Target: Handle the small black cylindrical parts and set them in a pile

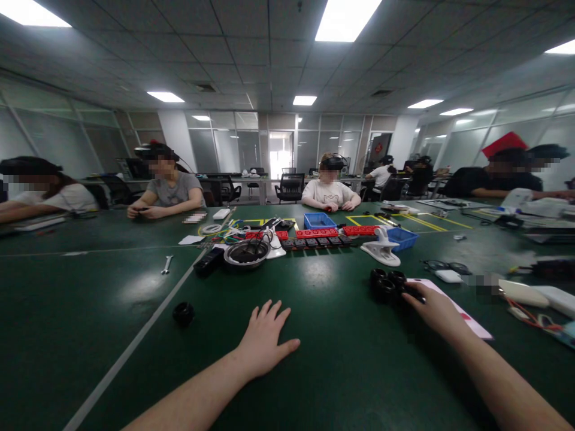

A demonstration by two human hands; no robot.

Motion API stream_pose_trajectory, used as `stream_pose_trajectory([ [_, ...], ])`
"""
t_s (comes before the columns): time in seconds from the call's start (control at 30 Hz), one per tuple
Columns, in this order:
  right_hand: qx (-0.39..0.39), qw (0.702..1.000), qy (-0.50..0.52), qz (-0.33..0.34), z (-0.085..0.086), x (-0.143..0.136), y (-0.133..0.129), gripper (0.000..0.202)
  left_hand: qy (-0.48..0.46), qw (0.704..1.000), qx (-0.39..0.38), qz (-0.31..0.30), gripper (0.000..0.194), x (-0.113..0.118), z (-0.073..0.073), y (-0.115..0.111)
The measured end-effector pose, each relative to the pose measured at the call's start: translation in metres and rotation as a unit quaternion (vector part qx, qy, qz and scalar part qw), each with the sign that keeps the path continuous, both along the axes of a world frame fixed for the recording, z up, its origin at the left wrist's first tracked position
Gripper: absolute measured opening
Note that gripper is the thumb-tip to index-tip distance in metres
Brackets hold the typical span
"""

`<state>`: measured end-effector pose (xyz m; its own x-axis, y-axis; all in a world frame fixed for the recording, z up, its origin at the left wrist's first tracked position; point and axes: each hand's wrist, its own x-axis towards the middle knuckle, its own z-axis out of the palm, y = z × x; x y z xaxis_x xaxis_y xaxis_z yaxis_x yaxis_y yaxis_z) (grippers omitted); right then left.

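Left hand (265,338) lies flat w/ fingers spread, empty, while right hand (433,311), nearer, touches cluster of black round rubber rings (387,282) just beyond its fingertips; grip unclear.

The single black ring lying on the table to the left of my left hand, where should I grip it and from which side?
Probably by its outer rim, from above. The black ring lies flat on the green table, apart from other things, so fingers have room all around. The left hand rests flat nearest to it.

Green table (341,353), black rings (387,282), blue bins (320,220), red blocks (317,233).
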<state>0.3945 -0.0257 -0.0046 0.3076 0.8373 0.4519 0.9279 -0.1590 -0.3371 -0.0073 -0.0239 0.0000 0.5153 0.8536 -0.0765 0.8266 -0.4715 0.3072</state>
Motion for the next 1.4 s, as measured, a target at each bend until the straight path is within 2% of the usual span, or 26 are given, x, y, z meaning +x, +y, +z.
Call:
stream_pose_trajectory([
  [0.1,-0.017,1.000,-0.010,0.018,-0.002,0.002,0.001,0.037,0.003,1.000,0.000,0.004,0.070,0.000,0.000,0.000],
  [0.33,0.001,1.000,-0.008,0.008,0.002,-0.005,-0.004,0.043,-0.001,1.000,0.004,-0.002,0.069,-0.001,0.000,-0.001],
  [0.47,0.063,0.998,-0.013,-0.026,0.016,-0.015,-0.015,0.042,-0.008,1.000,0.007,-0.001,0.070,-0.001,-0.001,0.000],
  [0.57,0.107,0.994,-0.015,-0.020,0.030,-0.029,-0.026,0.041,-0.022,1.000,0.000,-0.002,0.071,-0.003,-0.002,0.000],
  [0.67,0.107,0.994,-0.004,0.026,0.039,-0.060,-0.033,0.044,-0.030,1.000,-0.008,-0.004,0.071,-0.004,0.000,-0.001],
  [0.77,0.062,0.990,0.028,0.126,0.038,-0.115,-0.037,0.045,-0.031,0.999,-0.010,-0.004,0.071,-0.004,0.002,-0.002],
  [0.9,-0.021,0.955,0.001,0.296,0.027,-0.195,-0.031,0.034,-0.025,1.000,0.008,0.002,0.072,-0.002,0.002,-0.003],
  [0.97,-0.055,0.939,-0.045,0.338,0.019,-0.222,-0.022,0.033,-0.022,1.000,0.022,0.004,0.071,-0.002,0.001,-0.003],
  [1.07,-0.072,0.932,-0.038,0.354,0.008,-0.238,-0.005,0.042,-0.023,0.999,0.031,0.003,0.068,-0.001,-0.003,-0.002],
  [1.17,-0.083,0.925,-0.006,0.371,0.000,-0.235,0.006,0.049,-0.025,0.999,0.024,-0.002,0.068,-0.001,-0.003,-0.004],
  [1.27,-0.070,0.929,0.020,0.362,-0.002,-0.228,0.008,0.048,-0.021,1.000,0.021,-0.006,0.069,-0.004,0.014,-0.002],
  [1.33,-0.058,0.931,0.045,0.357,0.000,-0.225,0.008,0.039,-0.040,0.997,0.066,0.008,0.066,-0.015,0.036,0.006],
  [1.4,-0.055,0.928,0.079,0.360,0.003,-0.224,0.008,0.027,-0.075,0.985,0.136,0.073,0.062,-0.038,0.062,0.018],
])
